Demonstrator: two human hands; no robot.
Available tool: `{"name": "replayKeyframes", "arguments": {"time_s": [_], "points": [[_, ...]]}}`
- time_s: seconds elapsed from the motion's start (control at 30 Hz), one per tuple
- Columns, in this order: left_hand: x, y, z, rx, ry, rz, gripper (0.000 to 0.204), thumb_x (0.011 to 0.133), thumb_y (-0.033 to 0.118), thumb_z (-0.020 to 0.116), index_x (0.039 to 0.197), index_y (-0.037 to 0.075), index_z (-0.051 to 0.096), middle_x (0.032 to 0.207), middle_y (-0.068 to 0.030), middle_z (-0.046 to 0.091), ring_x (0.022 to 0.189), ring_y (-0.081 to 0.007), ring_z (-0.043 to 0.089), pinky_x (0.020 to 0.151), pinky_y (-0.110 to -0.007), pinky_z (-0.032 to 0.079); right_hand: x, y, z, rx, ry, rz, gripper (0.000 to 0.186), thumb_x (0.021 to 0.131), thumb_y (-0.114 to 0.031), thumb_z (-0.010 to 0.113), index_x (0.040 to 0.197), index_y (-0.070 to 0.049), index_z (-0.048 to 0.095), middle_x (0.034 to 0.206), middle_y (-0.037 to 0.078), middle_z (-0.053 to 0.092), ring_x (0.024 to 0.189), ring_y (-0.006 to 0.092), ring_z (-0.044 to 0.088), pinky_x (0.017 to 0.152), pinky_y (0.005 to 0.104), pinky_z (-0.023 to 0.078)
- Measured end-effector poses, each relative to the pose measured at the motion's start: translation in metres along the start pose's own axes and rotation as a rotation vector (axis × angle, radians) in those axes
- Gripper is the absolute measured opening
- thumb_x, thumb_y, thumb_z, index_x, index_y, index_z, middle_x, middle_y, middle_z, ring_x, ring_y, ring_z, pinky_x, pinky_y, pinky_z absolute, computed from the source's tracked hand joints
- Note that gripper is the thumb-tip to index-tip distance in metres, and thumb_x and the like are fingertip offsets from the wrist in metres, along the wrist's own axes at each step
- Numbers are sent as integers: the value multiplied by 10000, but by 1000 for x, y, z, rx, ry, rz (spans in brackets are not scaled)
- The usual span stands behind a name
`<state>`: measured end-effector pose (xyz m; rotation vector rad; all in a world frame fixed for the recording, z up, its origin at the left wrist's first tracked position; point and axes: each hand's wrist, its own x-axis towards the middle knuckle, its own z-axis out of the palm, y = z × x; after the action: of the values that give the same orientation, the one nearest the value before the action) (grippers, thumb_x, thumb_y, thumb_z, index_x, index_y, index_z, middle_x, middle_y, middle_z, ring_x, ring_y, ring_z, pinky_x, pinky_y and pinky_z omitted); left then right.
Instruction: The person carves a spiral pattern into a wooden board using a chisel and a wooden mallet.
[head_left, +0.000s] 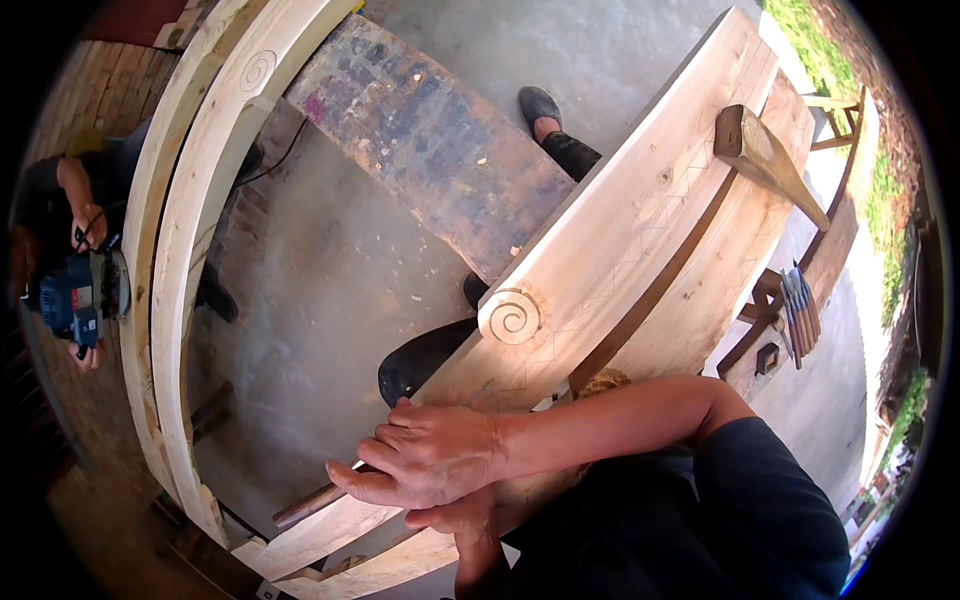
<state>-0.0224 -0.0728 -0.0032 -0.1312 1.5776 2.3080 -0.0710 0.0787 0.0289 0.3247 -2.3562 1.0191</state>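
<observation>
My right hand (pixel 430 455) is closed around a tool with a round wooden handle (pixel 300 507), which sticks out to the lower left. The tool lies against the lower end of a pale carved wooden beam (pixel 640 210). A spiral (pixel 513 315) is cut into the beam's edge, and pencil zigzag lines run along its face. My left hand (pixel 455 520) is tucked under the right one, mostly hidden, pressed against the beam. What it holds is not visible.
A wooden mallet (pixel 765 155) rests on the beam's far end. Several chisels (pixel 800 305) lie on a bench at the right. A paint-stained plank (pixel 430 140) crosses the concrete floor (pixel 320 280). At the left, another person holds a blue power tool (pixel 75 295) against a curved beam (pixel 190 200).
</observation>
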Motion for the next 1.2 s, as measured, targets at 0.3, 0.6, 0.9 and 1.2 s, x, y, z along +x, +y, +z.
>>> {"name": "replayKeyframes", "arguments": {"time_s": [0.3, 0.6, 0.9, 1.2], "points": [[-9, -19, -5, 23, 46, -121, 1145, 878, 879, 467, 1595, -5, 342, 1580, -168, 446, 1412, -324, 483, 1269, -489, 291, -14, -19, 30, -56, -32, 268, 437, 862, -347, 572, 1195, -67, 606, 873, 50, 539, 794, 210, 606, 800, 361, 523], [-3, -15, 9, 57, 27, -160, 1162, 798, 865, 590, 1575, 29, 374, 1594, -169, 421, 1455, -353, 429, 1292, -526, 253, -15, -2, 29, 88, -184, 98, 409, 860, -457, 568, 960, -62, 534, 858, 90, 543, 782, 271, 633, 757, 431, 552], [5, -9, 33, 118, 44, -186, 1192, 717, 851, 714, 1556, 63, 405, 1607, -171, 395, 1498, -381, 375, 1316, -563, 216, -44, -34, 73, -228, -221, 485, 277, 909, -384, 577, 991, -138, 480, 905, 120, 559, 813, 366, 680, 945, 541, 612], [11, -1, 40, 80, -122, -356, 1214, 660, 849, 804, 1548, 112, 426, 1624, -169, 364, 1522, -423, 333, 1323, -609, 191, -53, -45, 94, -471, -687, 444, 398, 1021, -442, 578, 1230, -104, 557, 1161, 44, 611, 1108, 193, 621, 1096, 448, 481]]}}
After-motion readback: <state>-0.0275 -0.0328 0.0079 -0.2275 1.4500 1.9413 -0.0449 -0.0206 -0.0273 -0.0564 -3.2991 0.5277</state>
